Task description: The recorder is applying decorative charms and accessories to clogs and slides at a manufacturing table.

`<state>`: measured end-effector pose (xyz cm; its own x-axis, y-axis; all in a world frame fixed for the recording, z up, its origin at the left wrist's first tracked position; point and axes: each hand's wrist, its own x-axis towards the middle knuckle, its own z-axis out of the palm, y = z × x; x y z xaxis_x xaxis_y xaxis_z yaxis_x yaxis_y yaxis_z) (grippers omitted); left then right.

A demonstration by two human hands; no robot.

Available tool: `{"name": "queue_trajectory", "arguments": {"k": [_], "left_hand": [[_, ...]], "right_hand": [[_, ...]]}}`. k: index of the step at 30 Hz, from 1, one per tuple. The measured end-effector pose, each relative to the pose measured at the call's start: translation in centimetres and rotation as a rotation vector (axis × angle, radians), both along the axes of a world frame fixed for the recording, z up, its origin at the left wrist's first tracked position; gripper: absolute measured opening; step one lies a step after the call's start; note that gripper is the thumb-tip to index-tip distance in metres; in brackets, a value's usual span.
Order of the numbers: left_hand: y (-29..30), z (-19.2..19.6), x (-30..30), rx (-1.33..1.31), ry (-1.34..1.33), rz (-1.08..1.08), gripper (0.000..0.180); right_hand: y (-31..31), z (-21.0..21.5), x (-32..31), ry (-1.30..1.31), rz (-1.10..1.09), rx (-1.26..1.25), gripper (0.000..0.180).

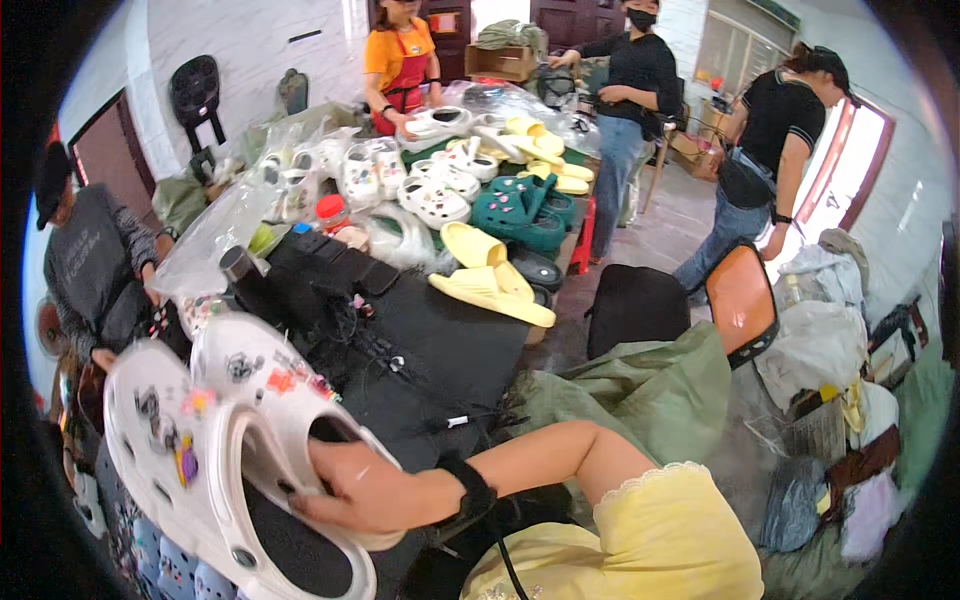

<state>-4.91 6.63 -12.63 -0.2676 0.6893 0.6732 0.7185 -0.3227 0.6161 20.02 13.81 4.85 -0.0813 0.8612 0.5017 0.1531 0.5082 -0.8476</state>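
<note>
A pair of white clogs with dark insoles and colourful charms fills the lower left, close to me. The nearer clog overlaps the farther clog. My right hand, with a black band at its wrist, grips the pair by their inner sides, fingertips hidden in the openings. My left hand does not show. Beyond the clogs lies a black-covered table with dark cables and small charms on it. Farther along it are yellow slides, dark green clogs and white decorated clogs.
A red-lidded jar and a dark cylinder stand on the table. Several people are around it, one at the left edge. To the right are a black chair, an orange-backed chair, green sacking and piled bags.
</note>
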Motion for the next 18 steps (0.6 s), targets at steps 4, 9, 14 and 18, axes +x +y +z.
{"name": "queue_trajectory", "arguments": {"k": [4,9,14,18], "left_hand": [[0.1,6.0,6.8,-0.282,0.231,-0.138,0.036],[2.1,2.0,6.4,-0.412,0.563,-0.136,0.036],[0.2,4.0,7.8,-0.287,0.544,-0.068,0.034],[0.0,4.6,8.4,-0.284,0.517,-0.055,0.033]], "right_hand": [[0.3,1.3,4.6,0.208,-0.257,0.017,0.035],[-1.2,3.6,9.7,0.749,-0.362,0.060,0.036],[-3.8,2.6,13.2,0.967,-0.495,-0.039,0.035],[-6.4,1.5,14.9,1.055,-0.459,-0.110,0.035]]}}
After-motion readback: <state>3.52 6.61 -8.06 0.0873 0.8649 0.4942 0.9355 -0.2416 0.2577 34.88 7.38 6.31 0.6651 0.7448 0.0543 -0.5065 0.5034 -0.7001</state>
